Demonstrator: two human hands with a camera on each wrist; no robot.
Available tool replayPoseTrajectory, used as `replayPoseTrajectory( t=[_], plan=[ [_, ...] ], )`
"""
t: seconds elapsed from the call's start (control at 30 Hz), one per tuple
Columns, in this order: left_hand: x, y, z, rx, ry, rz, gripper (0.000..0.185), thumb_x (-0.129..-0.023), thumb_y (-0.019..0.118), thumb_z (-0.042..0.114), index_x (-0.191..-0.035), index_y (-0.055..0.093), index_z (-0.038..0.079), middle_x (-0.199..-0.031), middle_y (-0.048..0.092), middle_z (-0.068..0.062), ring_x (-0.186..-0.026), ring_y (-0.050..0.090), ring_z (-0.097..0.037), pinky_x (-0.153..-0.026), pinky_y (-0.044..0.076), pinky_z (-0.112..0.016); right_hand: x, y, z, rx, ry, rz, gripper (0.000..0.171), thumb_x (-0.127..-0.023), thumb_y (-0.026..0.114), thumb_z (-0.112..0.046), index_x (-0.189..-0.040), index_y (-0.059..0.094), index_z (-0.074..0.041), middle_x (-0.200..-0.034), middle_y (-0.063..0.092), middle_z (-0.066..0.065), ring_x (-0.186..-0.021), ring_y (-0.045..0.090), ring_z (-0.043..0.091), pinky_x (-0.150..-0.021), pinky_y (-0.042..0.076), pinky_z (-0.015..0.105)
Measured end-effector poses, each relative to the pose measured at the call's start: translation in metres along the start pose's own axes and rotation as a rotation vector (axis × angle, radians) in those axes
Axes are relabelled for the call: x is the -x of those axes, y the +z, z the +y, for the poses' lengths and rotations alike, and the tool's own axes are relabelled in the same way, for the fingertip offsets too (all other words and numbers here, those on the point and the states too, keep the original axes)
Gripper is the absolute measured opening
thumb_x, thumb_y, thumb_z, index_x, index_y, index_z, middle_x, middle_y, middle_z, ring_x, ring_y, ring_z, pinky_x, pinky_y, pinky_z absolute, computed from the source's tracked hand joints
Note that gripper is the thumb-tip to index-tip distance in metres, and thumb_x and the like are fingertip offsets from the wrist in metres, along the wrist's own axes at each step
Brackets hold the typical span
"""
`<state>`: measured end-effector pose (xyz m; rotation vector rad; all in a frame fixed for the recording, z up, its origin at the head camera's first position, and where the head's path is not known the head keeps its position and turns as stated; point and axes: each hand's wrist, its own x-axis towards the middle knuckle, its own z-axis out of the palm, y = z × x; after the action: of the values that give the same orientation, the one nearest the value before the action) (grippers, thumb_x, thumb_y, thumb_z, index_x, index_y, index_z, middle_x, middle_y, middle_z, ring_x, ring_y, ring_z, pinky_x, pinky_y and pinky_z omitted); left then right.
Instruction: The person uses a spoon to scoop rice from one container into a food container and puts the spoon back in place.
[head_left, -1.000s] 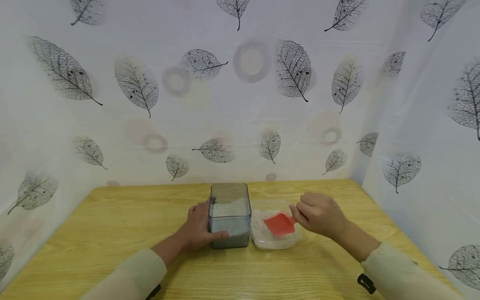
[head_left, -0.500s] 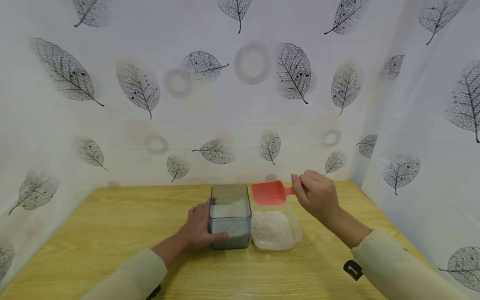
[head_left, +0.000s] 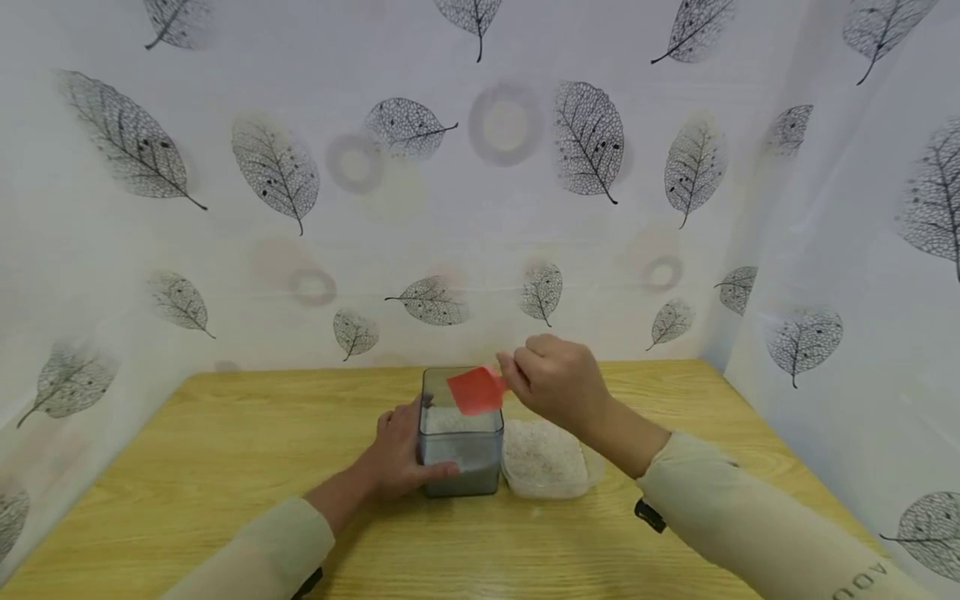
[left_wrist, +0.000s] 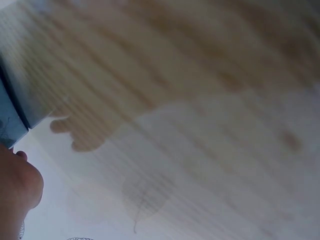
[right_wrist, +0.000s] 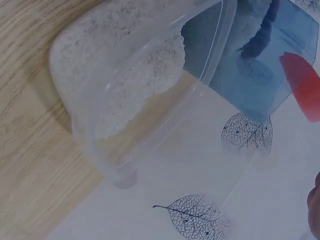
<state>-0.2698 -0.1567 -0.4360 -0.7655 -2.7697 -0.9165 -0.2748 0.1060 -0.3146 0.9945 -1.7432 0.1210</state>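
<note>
Leaf-print sheet (head_left: 480, 225) stands at the far edge of your wood-grain tabletop (head_left: 247, 467) and along both sides. Clear plastic tub (head_left: 551, 492) with white grains (head_left: 542, 450) sits just right of the grey see-through container (head_left: 461, 467), near center; more white grains in the container too. Your right hand blocks the head view of the tub's far part. Red scoop (head_left: 476, 393) is over the right half of the container's opening; can't tell if it's loaded or dips below the rim.

Your right hand (head_left: 558, 379) is closed round the scoop handle, forearm slanting in from near right, above the tub's right side. Your left hand (head_left: 401, 454) grips the container's left side, thumb across its near face, forearm from near left.
</note>
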Motion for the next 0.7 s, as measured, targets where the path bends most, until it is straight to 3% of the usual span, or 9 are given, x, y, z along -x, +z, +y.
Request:
replayPoseTrajectory(
  t=[0.17,0.3,0.53,0.7],
  plan=[
    [-0.002,-0.001,0.002,0.015,-0.013,-0.008,0.103,-0.076,0.072,0.065,-0.152,0.025,0.014,-0.135,0.051,-0.004,-0.131,0.042,-0.029,-0.105,0.022,-0.056,-0.004,0.016,-0.016,0.074,-0.022,-0.131,0.044,-0.091,0.064,-0.020,-0.051,0.044,-0.017,-0.049,0.037,-0.005,-0.041,0.037,0.009,-0.038,0.025,0.022],
    [-0.002,0.001,0.001,0.028,-0.004,-0.006,0.098,-0.077,0.071,0.065,-0.150,0.028,0.016,-0.134,0.052,-0.002,-0.129,0.042,-0.027,-0.104,0.022,-0.055,-0.006,0.026,-0.025,0.119,-0.021,-0.170,0.041,-0.087,0.070,-0.021,-0.052,0.049,-0.018,-0.048,0.038,-0.006,-0.041,0.041,0.010,-0.037,0.026,0.023],
    [0.003,0.004,0.000,0.005,-0.029,-0.014,0.104,-0.077,0.070,0.067,-0.152,0.026,0.011,-0.135,0.051,-0.006,-0.131,0.042,-0.029,-0.107,0.022,-0.057,-0.006,0.036,-0.033,0.204,-0.101,-0.256,0.034,-0.091,0.069,-0.029,-0.059,0.061,-0.020,-0.051,0.046,-0.007,-0.044,0.043,0.010,-0.038,0.035,0.022],
    [0.000,0.000,0.001,0.002,-0.025,-0.020,0.108,-0.077,0.069,0.070,-0.154,0.023,0.010,-0.141,0.049,-0.007,-0.134,0.040,-0.030,-0.109,0.020,-0.057,-0.009,0.039,-0.031,0.140,-0.144,-0.327,0.040,-0.091,0.070,-0.030,-0.056,0.055,-0.019,-0.052,0.046,-0.006,-0.045,0.037,0.007,-0.040,0.035,0.021]
  ],
)
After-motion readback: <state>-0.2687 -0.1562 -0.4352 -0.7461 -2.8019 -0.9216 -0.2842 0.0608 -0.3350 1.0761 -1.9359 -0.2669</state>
